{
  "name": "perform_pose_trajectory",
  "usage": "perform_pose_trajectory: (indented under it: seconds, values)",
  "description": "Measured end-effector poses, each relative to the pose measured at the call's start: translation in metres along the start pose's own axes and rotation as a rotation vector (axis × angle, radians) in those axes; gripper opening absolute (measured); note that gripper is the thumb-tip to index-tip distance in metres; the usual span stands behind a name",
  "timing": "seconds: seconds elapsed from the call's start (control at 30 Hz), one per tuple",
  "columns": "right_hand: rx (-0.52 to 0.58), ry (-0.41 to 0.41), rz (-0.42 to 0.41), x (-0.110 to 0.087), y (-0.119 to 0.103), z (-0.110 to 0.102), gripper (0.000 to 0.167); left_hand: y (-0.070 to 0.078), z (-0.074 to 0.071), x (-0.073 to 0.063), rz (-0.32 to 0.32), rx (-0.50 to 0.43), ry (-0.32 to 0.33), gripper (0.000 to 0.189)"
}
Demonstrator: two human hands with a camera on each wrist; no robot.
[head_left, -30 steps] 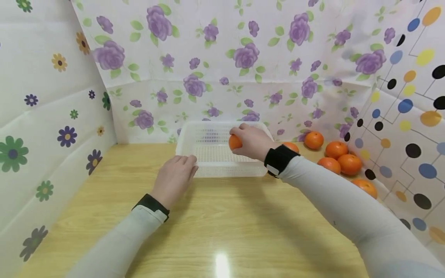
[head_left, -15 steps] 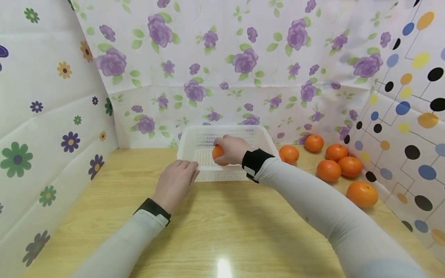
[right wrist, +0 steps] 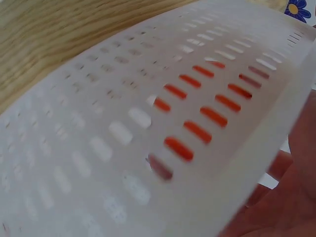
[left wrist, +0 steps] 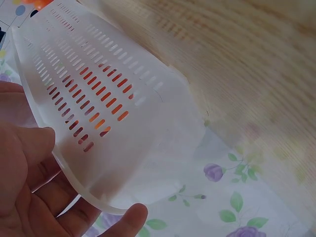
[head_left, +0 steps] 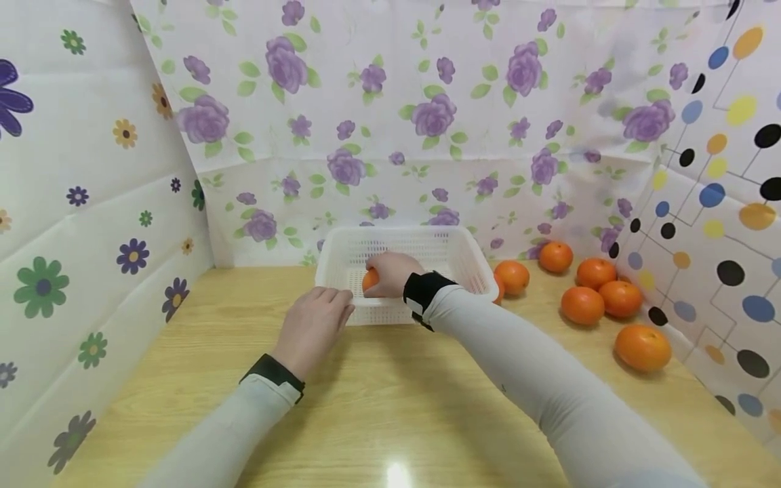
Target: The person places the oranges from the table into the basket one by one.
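A white perforated plastic basket (head_left: 381,314) stands on the wooden table against the back cloth. My left hand (head_left: 316,324) holds its near-left corner, with fingers over the rim; in the left wrist view that hand (left wrist: 29,182) wraps the rim. Down inside the basket, left of its middle, my right hand (head_left: 396,272) grips a mandarin orange (head_left: 369,279). Through the basket's slots the orange skin of the mandarin (right wrist: 214,116) shows in the right wrist view. The front wall hides the lower part of the fruit and fingers.
Several mandarins, among them a near one (head_left: 643,348) and a farther one (head_left: 555,257), lie on the table (head_left: 390,393) right of the basket. One (head_left: 499,289) sits right by its right side. Patterned cloths (head_left: 433,115) wall in the back and both sides.
My right hand has carried the mandarin leftward and lowered it into the basket. The left hand has kept its place at the basket's corner, while the head view has shifted slightly.
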State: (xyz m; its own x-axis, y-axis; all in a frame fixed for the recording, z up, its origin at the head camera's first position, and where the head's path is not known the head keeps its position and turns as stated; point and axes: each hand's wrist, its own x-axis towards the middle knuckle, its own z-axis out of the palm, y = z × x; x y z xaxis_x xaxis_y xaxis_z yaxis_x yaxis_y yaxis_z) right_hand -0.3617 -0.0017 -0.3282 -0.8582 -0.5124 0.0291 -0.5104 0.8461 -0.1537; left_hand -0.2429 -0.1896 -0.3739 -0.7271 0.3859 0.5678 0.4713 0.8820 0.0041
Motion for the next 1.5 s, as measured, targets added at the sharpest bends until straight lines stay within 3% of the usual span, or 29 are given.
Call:
perform_pose_trajectory:
  seconds: [0.8, 1.27, 1.5]
  values:
    - [0.118, -0.050, -0.013, 0.024, -0.004, 0.022, 0.043, 0.001, 0.001, -0.001, -0.007, 0.015, -0.022, 0.022]
    - [0.102, -0.129, 0.021, 0.032, -0.002, 0.023, 0.040, 0.004, -0.001, 0.001, -0.030, 0.001, -0.051, 0.023]
    - [0.107, -0.145, 0.000, 0.035, -0.006, 0.022, 0.040, 0.000, 0.000, 0.000, -0.015, 0.008, -0.018, 0.023]
